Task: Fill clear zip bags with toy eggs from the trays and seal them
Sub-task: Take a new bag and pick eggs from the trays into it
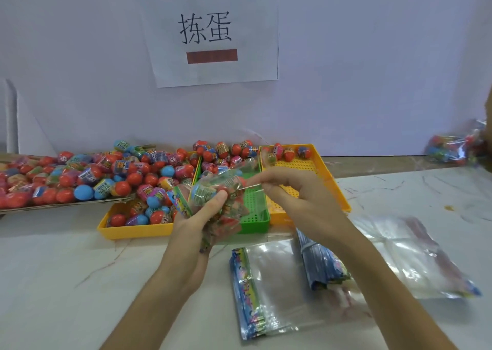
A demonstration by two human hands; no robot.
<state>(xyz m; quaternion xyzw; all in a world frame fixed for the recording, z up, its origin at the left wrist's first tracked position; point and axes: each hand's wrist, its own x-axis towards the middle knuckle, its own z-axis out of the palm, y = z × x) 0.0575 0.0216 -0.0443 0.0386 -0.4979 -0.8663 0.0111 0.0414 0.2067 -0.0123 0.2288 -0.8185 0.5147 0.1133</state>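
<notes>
My left hand (198,222) grips a clear zip bag (221,198) stuffed with toy eggs, held above the table in front of the trays. My right hand (290,192) pinches the bag's top edge at its upper right. Red, blue and pink toy eggs (87,174) lie heaped on a flat tray at the left. More eggs fill a yellow tray (127,230), a green tray (255,216) and the far end of a second yellow tray (324,174). Part of the held bag is hidden by my fingers.
A stack of empty zip bags (266,283) with colourful header strips lies near the front edge. A blue banded bundle (319,262) and more clear bags (410,254) lie to its right. A filled bag (452,147) rests at the far right by the wall.
</notes>
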